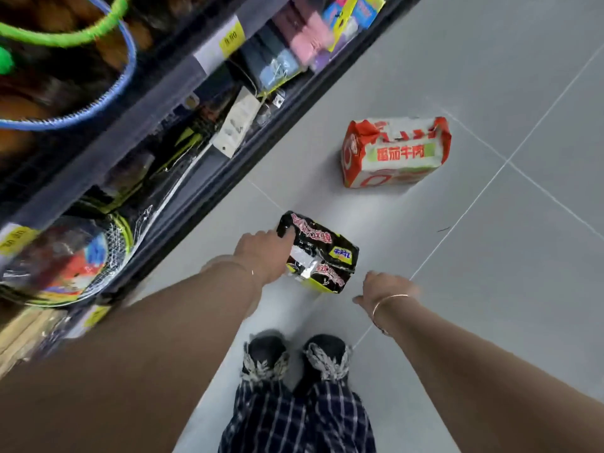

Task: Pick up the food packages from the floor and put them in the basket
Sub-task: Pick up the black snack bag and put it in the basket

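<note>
Basket (pixel 129 53) cut off top-left; right hand (pixel 387 289) blurred.

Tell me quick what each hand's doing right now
Left hand: fingers on the black package, grip itself hidden.
Right hand: empty, held beside that package; blurred.

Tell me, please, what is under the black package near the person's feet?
The black package lies on the grey floor, with the left hand touching its near edge. Only floor shows around it; whatever is directly beneath is covered by the package.
</note>
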`<action>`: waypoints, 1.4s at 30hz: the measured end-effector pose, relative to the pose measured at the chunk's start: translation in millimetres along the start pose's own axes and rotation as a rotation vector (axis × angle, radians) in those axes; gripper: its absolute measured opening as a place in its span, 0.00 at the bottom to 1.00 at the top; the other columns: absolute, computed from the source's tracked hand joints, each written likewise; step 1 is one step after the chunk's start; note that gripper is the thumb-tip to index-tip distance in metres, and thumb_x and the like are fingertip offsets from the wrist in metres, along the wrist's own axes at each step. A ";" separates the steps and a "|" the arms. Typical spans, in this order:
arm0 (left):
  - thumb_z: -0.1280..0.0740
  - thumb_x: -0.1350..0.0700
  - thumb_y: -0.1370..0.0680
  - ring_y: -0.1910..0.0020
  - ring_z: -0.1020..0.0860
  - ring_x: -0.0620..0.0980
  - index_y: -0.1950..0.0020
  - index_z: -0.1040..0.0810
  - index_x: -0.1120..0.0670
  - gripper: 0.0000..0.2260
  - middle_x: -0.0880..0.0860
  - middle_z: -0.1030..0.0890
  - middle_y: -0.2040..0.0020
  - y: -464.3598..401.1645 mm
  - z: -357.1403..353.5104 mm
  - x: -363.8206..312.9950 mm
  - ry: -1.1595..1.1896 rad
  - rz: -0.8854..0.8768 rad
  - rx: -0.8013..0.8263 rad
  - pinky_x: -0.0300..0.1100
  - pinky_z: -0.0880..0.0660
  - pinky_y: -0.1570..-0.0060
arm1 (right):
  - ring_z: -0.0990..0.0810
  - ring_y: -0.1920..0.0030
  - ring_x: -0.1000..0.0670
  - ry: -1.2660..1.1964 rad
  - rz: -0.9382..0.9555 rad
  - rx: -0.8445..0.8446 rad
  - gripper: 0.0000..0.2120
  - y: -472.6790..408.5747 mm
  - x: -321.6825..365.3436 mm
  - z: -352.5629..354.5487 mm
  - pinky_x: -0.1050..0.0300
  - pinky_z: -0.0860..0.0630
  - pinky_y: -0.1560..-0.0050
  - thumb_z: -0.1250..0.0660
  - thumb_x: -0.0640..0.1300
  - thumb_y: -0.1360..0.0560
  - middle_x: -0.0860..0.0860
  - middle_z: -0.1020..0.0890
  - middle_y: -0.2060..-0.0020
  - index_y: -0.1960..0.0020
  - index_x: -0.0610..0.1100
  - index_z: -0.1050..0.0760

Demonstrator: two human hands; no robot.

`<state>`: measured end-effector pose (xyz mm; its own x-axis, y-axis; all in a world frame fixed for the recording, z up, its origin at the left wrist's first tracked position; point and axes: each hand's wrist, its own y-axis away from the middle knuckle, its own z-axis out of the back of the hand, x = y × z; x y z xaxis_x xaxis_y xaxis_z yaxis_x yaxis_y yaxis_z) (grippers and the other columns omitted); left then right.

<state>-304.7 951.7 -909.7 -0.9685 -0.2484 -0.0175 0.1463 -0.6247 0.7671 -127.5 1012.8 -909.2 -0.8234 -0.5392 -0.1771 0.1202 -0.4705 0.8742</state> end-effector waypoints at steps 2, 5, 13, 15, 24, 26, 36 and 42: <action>0.36 0.51 0.21 0.36 0.30 0.60 0.22 0.57 0.51 0.36 0.61 0.31 0.33 -32.5 -20.2 -6.3 0.031 0.029 0.024 0.49 0.31 0.42 | 0.22 0.41 0.44 -0.056 -0.011 -0.002 0.16 -34.6 9.4 -11.7 0.50 0.25 0.44 0.38 0.51 0.21 0.50 0.21 0.42 0.36 0.45 0.31; 0.34 0.56 0.22 0.34 0.33 0.61 0.23 0.61 0.47 0.40 0.63 0.36 0.30 -68.8 -44.2 -9.0 0.048 0.052 0.051 0.50 0.32 0.41 | 0.22 0.41 0.44 -0.187 -0.041 -0.001 0.21 -76.9 22.7 -26.6 0.51 0.27 0.44 0.37 0.53 0.22 0.49 0.21 0.43 0.35 0.44 0.35; 0.38 0.64 0.22 0.35 0.34 0.61 0.22 0.57 0.46 0.37 0.63 0.36 0.33 -120.9 -73.7 1.8 0.086 0.020 0.032 0.49 0.32 0.41 | 0.22 0.40 0.43 -0.154 -0.126 0.032 0.25 -140.5 43.7 -53.7 0.53 0.27 0.43 0.37 0.50 0.22 0.46 0.21 0.40 0.30 0.39 0.37; 0.39 0.65 0.22 0.35 0.33 0.60 0.23 0.48 0.46 0.32 0.61 0.34 0.34 -130.8 -78.2 7.4 0.203 0.012 -0.020 0.50 0.32 0.40 | 0.21 0.41 0.45 -0.086 -0.112 0.031 0.19 -149.6 45.7 -56.5 0.55 0.26 0.44 0.36 0.46 0.22 0.48 0.20 0.42 0.34 0.41 0.31; 0.40 0.68 0.23 0.43 0.24 0.61 0.42 0.25 0.63 0.12 0.62 0.23 0.43 -129.9 -68.7 8.9 0.196 0.006 -0.135 0.48 0.28 0.49 | 0.22 0.41 0.45 0.163 -0.008 0.000 0.15 -150.7 63.2 -64.1 0.52 0.25 0.43 0.37 0.40 0.24 0.51 0.21 0.42 0.38 0.47 0.26; 0.42 0.70 0.23 0.43 0.24 0.61 0.43 0.26 0.64 0.11 0.62 0.24 0.43 -120.4 -65.3 7.2 0.125 -0.036 -0.147 0.48 0.28 0.49 | 0.22 0.40 0.45 0.213 0.032 -0.025 0.15 -144.1 62.6 -62.2 0.54 0.25 0.44 0.38 0.38 0.23 0.51 0.21 0.41 0.38 0.46 0.26; 0.43 0.69 0.24 0.43 0.23 0.60 0.43 0.25 0.62 0.13 0.60 0.23 0.43 -33.0 -77.1 23.2 0.108 0.025 -0.116 0.49 0.26 0.48 | 0.23 0.39 0.46 0.440 0.260 -0.122 0.15 -58.8 52.8 -28.0 0.56 0.27 0.45 0.42 0.37 0.21 0.50 0.22 0.40 0.37 0.46 0.27; 0.42 0.72 0.25 0.48 0.22 0.60 0.46 0.24 0.63 0.12 0.60 0.21 0.47 66.5 -57.7 31.2 0.148 0.062 -0.093 0.46 0.27 0.55 | 0.23 0.39 0.45 0.593 0.325 -0.194 0.16 30.1 59.9 -1.5 0.54 0.29 0.42 0.46 0.37 0.20 0.50 0.22 0.39 0.37 0.46 0.26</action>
<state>-313.6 859.7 -896.2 -0.9178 -0.3906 -0.0714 0.2297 -0.6690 0.7069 -172.4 965.3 -894.2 -0.2944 -0.9376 -0.1850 0.4514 -0.3070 0.8378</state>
